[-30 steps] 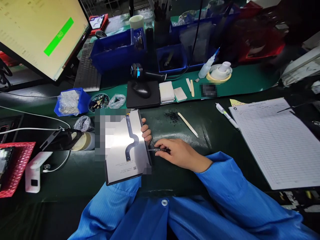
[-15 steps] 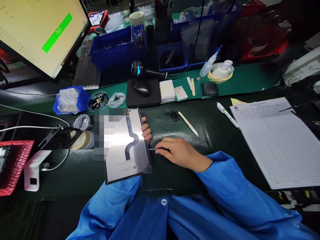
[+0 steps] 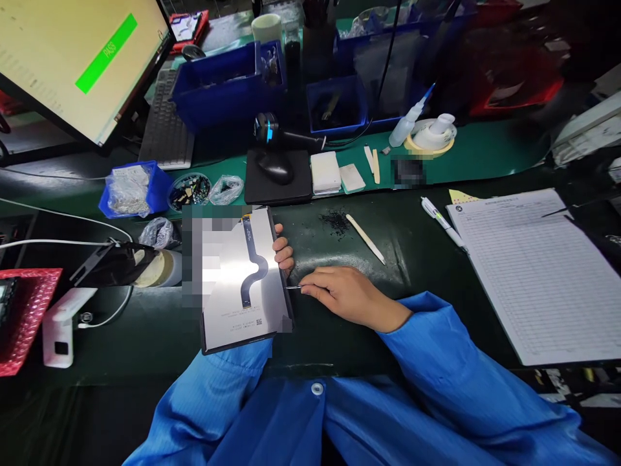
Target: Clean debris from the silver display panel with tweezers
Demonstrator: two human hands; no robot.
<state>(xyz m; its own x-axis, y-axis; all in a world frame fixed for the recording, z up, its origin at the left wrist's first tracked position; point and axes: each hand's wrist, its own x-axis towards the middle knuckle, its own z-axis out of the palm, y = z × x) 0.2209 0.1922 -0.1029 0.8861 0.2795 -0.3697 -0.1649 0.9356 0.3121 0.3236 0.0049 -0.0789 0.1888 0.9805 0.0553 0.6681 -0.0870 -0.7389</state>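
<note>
My left hand [image 3: 283, 249] is closed around a tablet screen panel [image 3: 230, 278], its fingers curled over the far right edge. The palm and thumb are hidden behind the panel. Its silvery back faces up, with a dark curved ribbon cable [image 3: 255, 272] running down it. My right hand [image 3: 347, 291] pinches thin metal tweezers [image 3: 294, 287], whose tip meets the panel's right edge. Beyond my hands, black shreds [image 3: 336, 222] lie in a small pile beside a pale flat stick [image 3: 366, 239] on the dark mat.
A lined paper sheet [image 3: 538, 278] and a white pen [image 3: 442, 223] lie to the right. Behind are a mouse [image 3: 275, 167], a barcode scanner [image 3: 286, 137] and blue bins [image 3: 218, 87]. A monitor [image 3: 82, 58], white cables and a white plastic bracket [image 3: 61, 330] occupy the left.
The view has shifted slightly. Both hands keep their grips, and the tweezers' tip stays at the panel's right edge with hardly any movement.
</note>
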